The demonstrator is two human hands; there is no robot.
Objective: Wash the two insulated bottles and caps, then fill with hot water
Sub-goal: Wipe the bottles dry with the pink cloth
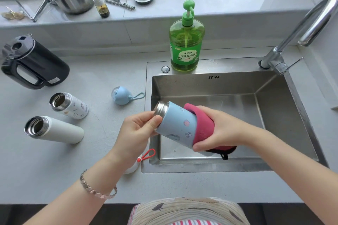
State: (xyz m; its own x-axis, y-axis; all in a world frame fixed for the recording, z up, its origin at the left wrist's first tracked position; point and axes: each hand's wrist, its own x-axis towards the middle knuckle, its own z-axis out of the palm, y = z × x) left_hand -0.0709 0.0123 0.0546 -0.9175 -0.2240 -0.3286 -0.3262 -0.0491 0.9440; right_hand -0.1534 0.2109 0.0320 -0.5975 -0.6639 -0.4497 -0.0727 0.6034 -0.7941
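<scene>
Over the sink point(274, 86), the left hand point(136, 129) pinches the blue bottle point(176, 124) by its steel neck. The right hand point(217, 128) wraps a pink cloth point(203, 124) round its bottom. Wet fingers might slip, so the bottle could drop and dent.

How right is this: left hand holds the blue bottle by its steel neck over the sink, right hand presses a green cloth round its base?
The colour is wrong: the head view shows a pink-red cloth, not green. Otherwise right: the left hand holds the blue bottle by its steel neck over the sink; the right hand presses the cloth round its base.
</scene>
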